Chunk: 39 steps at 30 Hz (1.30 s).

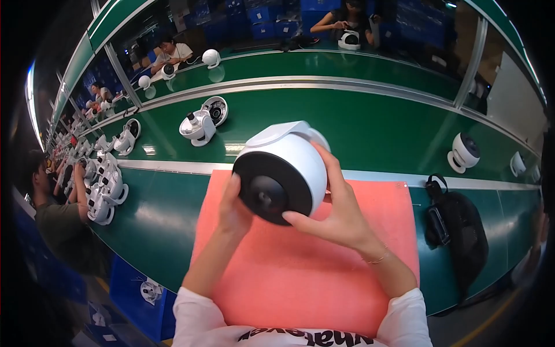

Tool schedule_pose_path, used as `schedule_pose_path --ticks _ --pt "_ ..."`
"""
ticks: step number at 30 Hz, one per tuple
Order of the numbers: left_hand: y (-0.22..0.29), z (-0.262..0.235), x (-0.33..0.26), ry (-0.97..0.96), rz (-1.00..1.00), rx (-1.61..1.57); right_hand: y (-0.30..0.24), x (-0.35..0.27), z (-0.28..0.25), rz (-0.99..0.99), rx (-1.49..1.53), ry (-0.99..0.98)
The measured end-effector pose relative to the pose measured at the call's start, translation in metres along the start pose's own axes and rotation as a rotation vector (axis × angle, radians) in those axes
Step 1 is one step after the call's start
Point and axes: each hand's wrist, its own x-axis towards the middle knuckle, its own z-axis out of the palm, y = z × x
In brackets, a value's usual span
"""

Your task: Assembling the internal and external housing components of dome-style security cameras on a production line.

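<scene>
I hold a white dome camera (289, 159) with a round black front face above a pink foam mat (300, 272). My left hand (233, 208) cups its lower left side, thumb against the black face. My right hand (335, 211) grips its right side, the thumb on the lower rim of the black face and the fingers wrapped behind the white shell. The camera's white base points up and away from me.
The green conveyor belt (358, 124) carries more white cameras: a pair (202, 122) beyond the mat, one (463, 152) at right, several (107, 185) at left. A black bag (459, 228) lies right of the mat. Other people work at left and across the line.
</scene>
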Motion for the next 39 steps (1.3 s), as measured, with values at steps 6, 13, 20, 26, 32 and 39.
schedule_pose_path --ticks 6,13,20,26,32,39 --pt "-0.044 0.059 0.019 0.265 -0.106 -0.352 0.012 -0.004 -0.014 -0.086 -0.428 0.282" --pt "-0.045 0.065 0.059 0.110 -0.169 -0.286 0.023 0.007 -0.026 -0.001 -0.122 0.496" --pt "-0.066 0.052 0.075 0.042 -0.494 -0.129 0.076 0.015 -0.084 0.490 0.725 0.735" --pt "-0.111 -0.002 0.073 -0.115 -0.533 0.183 0.115 0.002 -0.132 0.434 0.617 0.899" --pt "-0.118 0.000 0.065 -0.091 -0.361 0.172 0.123 -0.008 -0.131 0.490 0.715 0.785" --pt "-0.131 -0.014 0.082 0.329 -0.126 0.104 0.134 -0.013 -0.072 0.406 0.079 0.108"
